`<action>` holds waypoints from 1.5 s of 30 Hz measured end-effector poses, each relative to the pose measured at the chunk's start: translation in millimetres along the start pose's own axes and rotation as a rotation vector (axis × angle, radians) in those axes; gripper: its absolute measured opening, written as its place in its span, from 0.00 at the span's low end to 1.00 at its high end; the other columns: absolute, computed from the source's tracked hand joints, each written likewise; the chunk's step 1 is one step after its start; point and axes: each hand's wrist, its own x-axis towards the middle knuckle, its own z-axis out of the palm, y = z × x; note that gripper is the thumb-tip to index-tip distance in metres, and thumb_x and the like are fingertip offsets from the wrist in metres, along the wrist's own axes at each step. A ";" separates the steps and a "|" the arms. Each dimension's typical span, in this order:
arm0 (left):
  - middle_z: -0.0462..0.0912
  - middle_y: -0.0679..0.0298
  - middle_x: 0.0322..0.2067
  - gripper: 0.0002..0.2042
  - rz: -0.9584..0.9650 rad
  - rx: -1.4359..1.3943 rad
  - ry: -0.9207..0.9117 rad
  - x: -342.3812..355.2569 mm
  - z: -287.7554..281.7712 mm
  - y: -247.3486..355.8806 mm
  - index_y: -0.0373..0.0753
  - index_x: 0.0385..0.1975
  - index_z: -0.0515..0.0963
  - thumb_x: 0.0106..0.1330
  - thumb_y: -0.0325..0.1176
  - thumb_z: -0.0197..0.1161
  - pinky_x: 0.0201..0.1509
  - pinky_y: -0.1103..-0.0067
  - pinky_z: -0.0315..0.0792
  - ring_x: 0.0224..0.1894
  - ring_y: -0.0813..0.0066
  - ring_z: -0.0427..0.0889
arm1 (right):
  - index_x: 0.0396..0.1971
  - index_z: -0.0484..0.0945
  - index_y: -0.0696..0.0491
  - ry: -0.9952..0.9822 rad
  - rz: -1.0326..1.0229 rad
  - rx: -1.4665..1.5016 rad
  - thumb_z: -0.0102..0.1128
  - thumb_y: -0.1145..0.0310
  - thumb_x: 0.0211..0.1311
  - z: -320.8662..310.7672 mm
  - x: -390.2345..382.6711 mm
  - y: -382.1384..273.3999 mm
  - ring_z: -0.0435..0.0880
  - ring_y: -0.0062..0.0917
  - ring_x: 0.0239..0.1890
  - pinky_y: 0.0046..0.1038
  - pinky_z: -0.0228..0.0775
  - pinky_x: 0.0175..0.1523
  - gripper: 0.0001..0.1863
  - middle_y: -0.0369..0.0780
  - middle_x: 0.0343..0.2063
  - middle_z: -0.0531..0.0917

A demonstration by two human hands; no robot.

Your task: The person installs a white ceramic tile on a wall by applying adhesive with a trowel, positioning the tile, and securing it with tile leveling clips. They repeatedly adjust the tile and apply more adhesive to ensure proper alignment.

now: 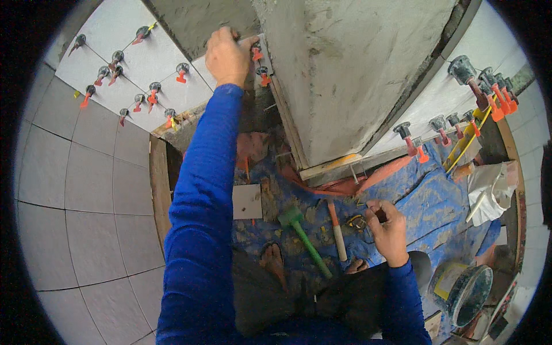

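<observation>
My left hand [228, 57] reaches to the far wall, its curled fingers and stretched thumb at the upper edge of a white tile [199, 69]. The fingertips are partly hidden. Two orange levelling clips [260, 64] with dark caps stick out just right of that hand. My right hand [390, 230] hangs above the floor sheet, thumb and fingers bent together; a dark gap shows between them, and what they hold, if anything, I cannot make out. Below it lie a yellow-and-black tape measure [356, 222], a tool with an orange and pale handle [337, 230] and a green mallet [291, 217].
Several orange clips stud the white tiles [135, 49] at left and the tiled face [391, 138] at right. A cement-covered block [345, 75] juts out centrally. A blue sheet [414, 195] covers the floor, with a small tile [247, 201], a white bag [491, 190] and a bucket [474, 293].
</observation>
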 end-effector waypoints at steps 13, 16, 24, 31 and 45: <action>0.81 0.43 0.48 0.11 -0.196 -0.138 -0.096 9.6 3.1 7.4 0.33 0.37 0.81 0.65 0.36 0.64 0.52 0.58 0.74 0.50 0.41 0.80 | 0.42 0.81 0.61 -0.020 0.018 0.007 0.63 0.75 0.67 -8.3 -14.0 -0.2 0.77 0.15 0.30 0.22 0.71 0.37 0.07 0.35 0.28 0.81; 0.78 0.37 0.47 0.10 0.258 -0.090 0.006 -0.8 4.2 -4.0 0.34 0.37 0.82 0.63 0.34 0.66 0.55 0.58 0.73 0.51 0.39 0.77 | 0.40 0.80 0.61 -0.015 -0.006 0.010 0.64 0.76 0.64 -8.9 -15.7 -1.2 0.82 0.25 0.31 0.27 0.74 0.39 0.07 0.42 0.33 0.84; 0.76 0.42 0.45 0.12 0.392 0.107 -0.369 -4.0 -10.9 -2.0 0.38 0.42 0.82 0.61 0.35 0.64 0.54 0.57 0.75 0.50 0.44 0.77 | 0.39 0.80 0.61 -0.064 0.047 0.010 0.64 0.77 0.63 -11.2 -22.7 -9.4 0.87 0.32 0.36 0.31 0.77 0.43 0.06 0.45 0.36 0.86; 0.80 0.47 0.47 0.19 0.249 0.417 -0.318 -12.8 -83.1 3.2 0.38 0.44 0.83 0.62 0.46 0.67 0.51 0.59 0.77 0.50 0.47 0.80 | 0.41 0.82 0.60 -0.012 -0.026 -0.010 0.65 0.76 0.63 -20.8 -30.9 -11.1 0.86 0.31 0.31 0.30 0.77 0.39 0.08 0.45 0.31 0.86; 0.81 0.41 0.47 0.22 0.032 -0.257 -1.463 -221.9 -298.6 82.3 0.34 0.48 0.83 0.63 0.46 0.68 0.59 0.59 0.75 0.53 0.40 0.80 | 0.42 0.83 0.60 0.024 -0.022 -0.008 0.63 0.75 0.62 -38.7 -74.8 23.7 0.83 0.27 0.27 0.30 0.74 0.36 0.09 0.44 0.28 0.85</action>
